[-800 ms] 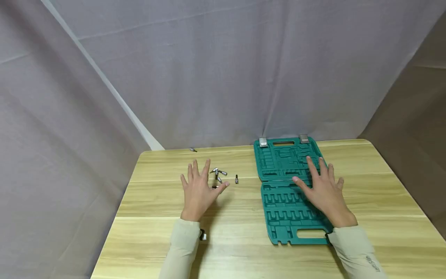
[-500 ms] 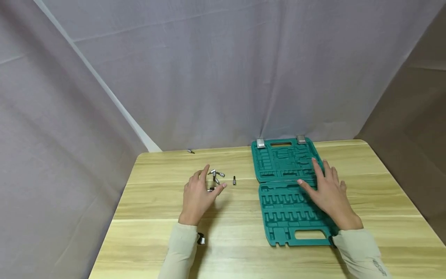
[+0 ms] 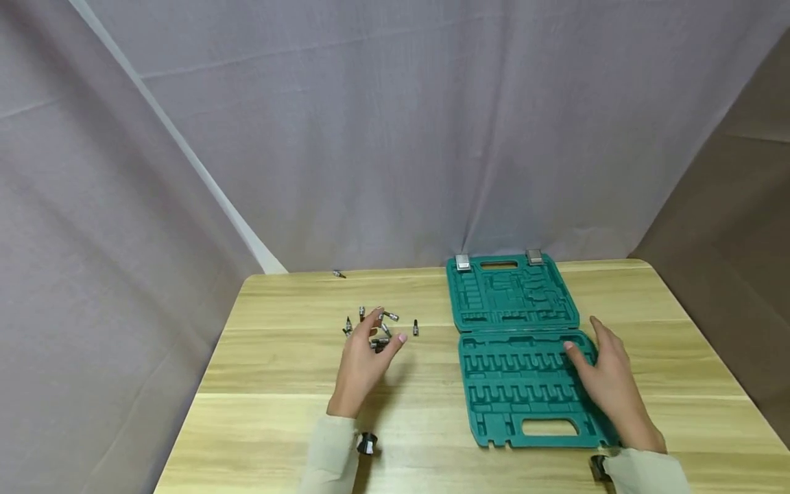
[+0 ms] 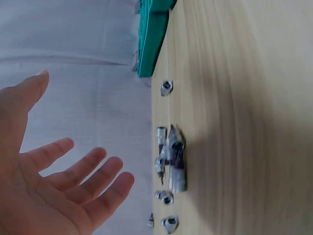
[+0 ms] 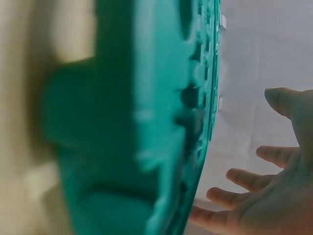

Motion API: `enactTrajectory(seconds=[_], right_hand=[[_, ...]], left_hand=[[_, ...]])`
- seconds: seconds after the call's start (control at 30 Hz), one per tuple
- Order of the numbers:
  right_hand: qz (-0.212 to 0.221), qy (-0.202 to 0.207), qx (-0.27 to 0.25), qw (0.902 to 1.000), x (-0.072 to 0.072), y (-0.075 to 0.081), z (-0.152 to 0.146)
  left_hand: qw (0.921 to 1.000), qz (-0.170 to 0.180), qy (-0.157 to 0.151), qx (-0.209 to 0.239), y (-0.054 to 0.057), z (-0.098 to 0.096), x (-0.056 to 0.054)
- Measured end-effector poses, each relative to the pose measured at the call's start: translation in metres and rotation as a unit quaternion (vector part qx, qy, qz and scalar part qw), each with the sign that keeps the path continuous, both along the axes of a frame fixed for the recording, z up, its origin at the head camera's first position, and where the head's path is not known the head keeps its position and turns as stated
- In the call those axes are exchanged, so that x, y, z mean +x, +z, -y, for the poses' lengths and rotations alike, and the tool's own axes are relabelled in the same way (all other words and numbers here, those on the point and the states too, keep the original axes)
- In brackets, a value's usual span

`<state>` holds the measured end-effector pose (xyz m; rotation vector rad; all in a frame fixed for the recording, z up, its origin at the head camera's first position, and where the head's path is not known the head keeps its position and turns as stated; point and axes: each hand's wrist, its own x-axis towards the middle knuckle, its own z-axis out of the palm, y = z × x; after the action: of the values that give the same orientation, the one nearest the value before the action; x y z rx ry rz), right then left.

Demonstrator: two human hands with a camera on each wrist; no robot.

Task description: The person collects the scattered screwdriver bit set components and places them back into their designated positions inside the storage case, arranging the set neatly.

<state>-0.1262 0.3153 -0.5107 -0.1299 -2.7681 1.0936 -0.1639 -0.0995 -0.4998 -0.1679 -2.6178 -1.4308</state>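
My left hand [image 3: 363, 363] hovers by a loose group of small bit sockets [image 3: 385, 329], silver with dark tips, and hides part of them. Its fingers are relaxed and hold nothing; in the left wrist view the palm shows bare beside the bit sockets [image 4: 177, 166]. To the right lies a green tool case [image 3: 518, 384], spread flat with moulded slots and two metal latches at the far edge. My right hand [image 3: 614, 384] is over the case's right edge, thumb apart from the fingers, holding nothing. The right wrist view has the case [image 5: 161, 98] close up, with that hand beside it.
One bit socket [image 3: 415, 328] lies alone between the group and the case. Another bit socket [image 3: 339, 274] is near the table's back edge. Grey curtains [image 3: 370, 137] hang behind and beside the wooden table [image 3: 265, 425].
The left hand's spread fingers have drawn together and bent, uncovering more bit sockets at its left. My right hand has moved back and to the right, off the middle of the case.
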Motion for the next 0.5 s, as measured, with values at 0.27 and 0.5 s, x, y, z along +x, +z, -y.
enactTrajectory(seconds=[0.27, 0.5], right_hand=[[0.006, -0.036, 0.019, 0.9992, 0.015, -0.008, -0.001], [0.041, -0.063, 0.038, 0.9965, 0.018, -0.014, -0.006]], left_hand=[[0.9991, 0.035, -0.004, 0.021, -0.003, -0.017, 0.006], [0.9967, 0.074, -0.012, 0.031, -0.008, -0.038, 0.017]])
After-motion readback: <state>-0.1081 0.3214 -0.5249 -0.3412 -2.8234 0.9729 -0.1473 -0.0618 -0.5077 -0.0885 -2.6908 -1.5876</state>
